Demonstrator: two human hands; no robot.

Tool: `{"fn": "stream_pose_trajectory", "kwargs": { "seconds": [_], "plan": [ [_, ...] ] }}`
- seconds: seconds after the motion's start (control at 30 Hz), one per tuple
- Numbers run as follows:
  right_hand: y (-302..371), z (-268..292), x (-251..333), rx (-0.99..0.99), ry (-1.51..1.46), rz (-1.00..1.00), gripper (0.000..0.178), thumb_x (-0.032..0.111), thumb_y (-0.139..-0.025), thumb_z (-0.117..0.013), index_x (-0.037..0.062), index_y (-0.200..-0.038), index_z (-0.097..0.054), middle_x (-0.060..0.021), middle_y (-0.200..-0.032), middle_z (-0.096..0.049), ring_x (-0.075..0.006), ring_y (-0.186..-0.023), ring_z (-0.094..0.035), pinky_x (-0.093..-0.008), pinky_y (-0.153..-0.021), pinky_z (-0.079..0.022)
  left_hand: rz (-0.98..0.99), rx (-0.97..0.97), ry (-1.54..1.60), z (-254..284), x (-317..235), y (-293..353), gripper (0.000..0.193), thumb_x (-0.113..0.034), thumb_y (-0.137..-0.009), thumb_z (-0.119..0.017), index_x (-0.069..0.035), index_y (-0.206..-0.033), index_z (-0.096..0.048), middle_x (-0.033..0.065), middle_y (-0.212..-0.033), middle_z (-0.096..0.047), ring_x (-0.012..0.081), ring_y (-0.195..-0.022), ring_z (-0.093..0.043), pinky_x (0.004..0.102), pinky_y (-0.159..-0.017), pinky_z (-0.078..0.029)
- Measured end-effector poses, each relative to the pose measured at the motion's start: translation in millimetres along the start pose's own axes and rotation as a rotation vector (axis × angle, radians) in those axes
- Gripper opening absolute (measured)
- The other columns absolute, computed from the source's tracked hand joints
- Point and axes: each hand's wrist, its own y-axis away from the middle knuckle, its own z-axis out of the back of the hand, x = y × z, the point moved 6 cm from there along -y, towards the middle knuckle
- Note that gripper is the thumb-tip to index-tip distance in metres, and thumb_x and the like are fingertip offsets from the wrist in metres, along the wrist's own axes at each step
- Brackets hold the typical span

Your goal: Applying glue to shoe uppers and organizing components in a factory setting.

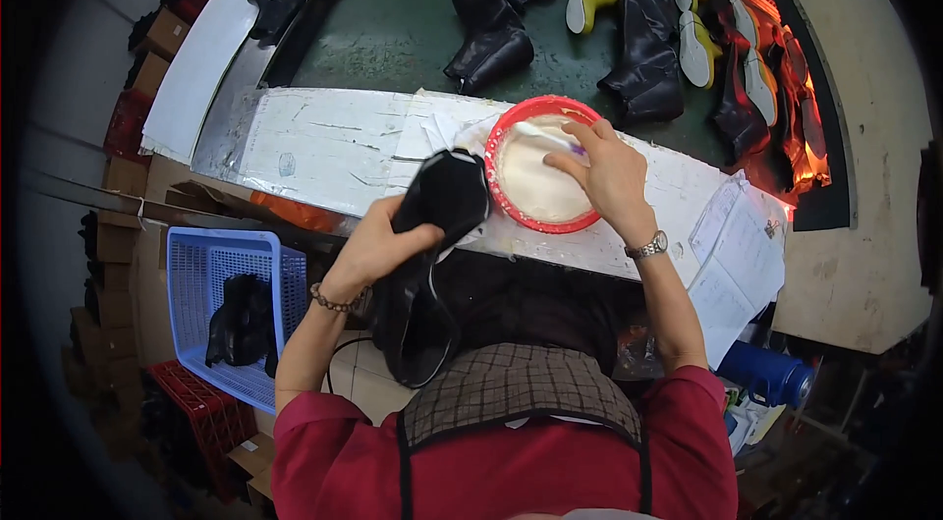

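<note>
My left hand [385, 243] is closed round a black boot upper [447, 196], whose shaft hangs down toward my lap. The wide edge of the upper faces up and has a pale line along it. My right hand [611, 174] pinches a brush with a white handle [542, 135] over a red basin [498, 188]. Cream-coloured liquid [535, 188] fills much of the basin, and splashes of it cover the rim. The brush's tip is hard to make out against the liquid. The basin rests on a white board [334, 142] in front of me.
Beyond the board, a green conveyor belt [393, 19] carries black boot uppers [486, 39] and yellow-green shoe lasts [591, 0]. A red-glowing heater [801, 117] stands at the right. Papers [742, 245] hang over the board's right end. A blue basket [295, 279] holds black uppers at my left.
</note>
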Motion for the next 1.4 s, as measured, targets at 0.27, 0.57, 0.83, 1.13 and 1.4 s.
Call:
{"fn": "stream_pose_trajectory", "kwargs": {
  "seconds": [0.27, 0.57, 0.83, 1.13, 1.4],
  "plan": [
    [16.0, 14.7, -10.9, 0.003, 0.32, 0.127, 0.013, 0.024, -0.083, -0.071, 0.011, -0.085, -0.072, -0.005, -0.089, -0.063, -0.0262, -0.079, -0.067, -0.0385, -0.064, -0.053, -0.154, -0.069, -0.127, -6.5, -33.6, -29.2, 0.034, -0.014, -0.081, -0.08, 0.008, -0.104, -0.07, 0.0088, -0.09, -0.073, 0.0108, -0.076, -0.066, 0.0258, -0.07, -0.054],
    [33.2, 66.6, -19.8, -0.038, -0.318, -0.005, 0.013, 0.003, -0.089, -0.071, -0.0001, -0.102, -0.074, -0.0064, -0.085, -0.065, -0.0094, -0.072, -0.06, -0.0216, -0.06, -0.046, -0.017, 0.143, 0.089, -31.6, -34.7, -51.5, 0.036, -0.008, -0.075, -0.083, 0.008, -0.105, -0.069, 0.0109, -0.089, -0.073, 0.0141, -0.076, -0.07, 0.026, -0.071, -0.057],
    [13.2, 60.6, -0.5, -0.145, -0.452, 0.24, 0.016, 0.003, -0.08, -0.078, 0.0043, -0.096, -0.077, -0.0063, -0.087, -0.066, -0.0133, -0.071, -0.063, -0.0255, -0.063, -0.049, -0.074, 0.159, 0.014, -41.4, -68.3, -41.4, 0.031, -0.007, -0.075, -0.081, 0.007, -0.101, -0.07, 0.0097, -0.087, -0.073, 0.0126, -0.076, -0.069, 0.0253, -0.07, -0.057],
    [34.4, 47.2, 7.9, -0.107, -0.536, 0.163, 0.016, 0.0, -0.08, -0.078, 0.0034, -0.095, -0.077, -0.0048, -0.085, -0.066, -0.0111, -0.07, -0.062, -0.0248, -0.059, -0.049, -0.223, -0.068, 0.225, -12.4, -67.8, -47.7, 0.025, -0.009, -0.078, -0.079, 0.008, -0.095, -0.071, 0.0094, -0.082, -0.073, 0.0119, -0.07, -0.068, 0.0225, -0.064, -0.055],
    [-6.8, 50.2, 6.0, -0.077, -0.534, 0.185, 0.014, 0.002, -0.084, -0.075, 0.0025, -0.097, -0.077, -0.0044, -0.086, -0.065, -0.0081, -0.071, -0.057, -0.021, -0.058, -0.042, -0.23, -0.092, 0.056, -10.9, -82.4, -46.7, 0.025, -0.009, -0.08, -0.079, 0.006, -0.099, -0.071, 0.0079, -0.086, -0.073, 0.0107, -0.072, -0.067, 0.0242, -0.066, -0.055]
  ]
}}
